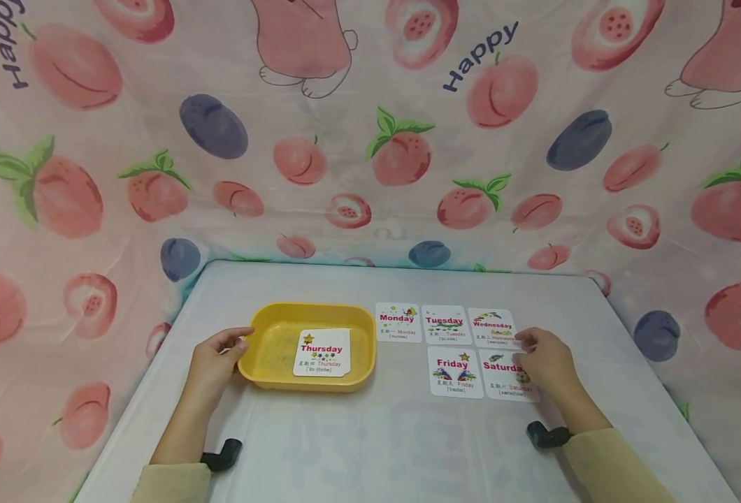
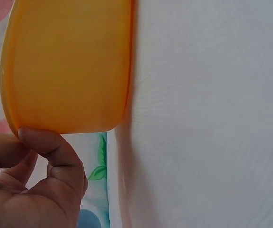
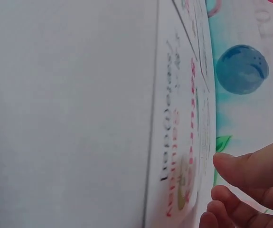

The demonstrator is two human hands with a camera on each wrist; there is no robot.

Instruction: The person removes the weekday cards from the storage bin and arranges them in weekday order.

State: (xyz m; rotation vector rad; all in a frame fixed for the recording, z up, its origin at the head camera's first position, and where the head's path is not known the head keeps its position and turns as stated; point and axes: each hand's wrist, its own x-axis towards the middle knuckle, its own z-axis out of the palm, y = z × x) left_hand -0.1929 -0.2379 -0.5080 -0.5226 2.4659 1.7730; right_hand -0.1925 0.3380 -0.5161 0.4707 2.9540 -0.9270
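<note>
At the left end of a yellow tray, my left hand pinches the rim between thumb and fingers. The left wrist view shows the thumb against the edge of the tray. A "Thursday" card lies in the tray's right half. My right hand is over the right edges of the "Saturday" card and the "Wednesday" card, partly covering both. Its fingers are loosely bent with nothing between them in the right wrist view; whether they touch a card, I cannot tell.
"Monday" and "Tuesday" cards lie left of "Wednesday" in the back row. A "Friday" card sits below, left of "Saturday". The white table meets a peach-printed cloth behind.
</note>
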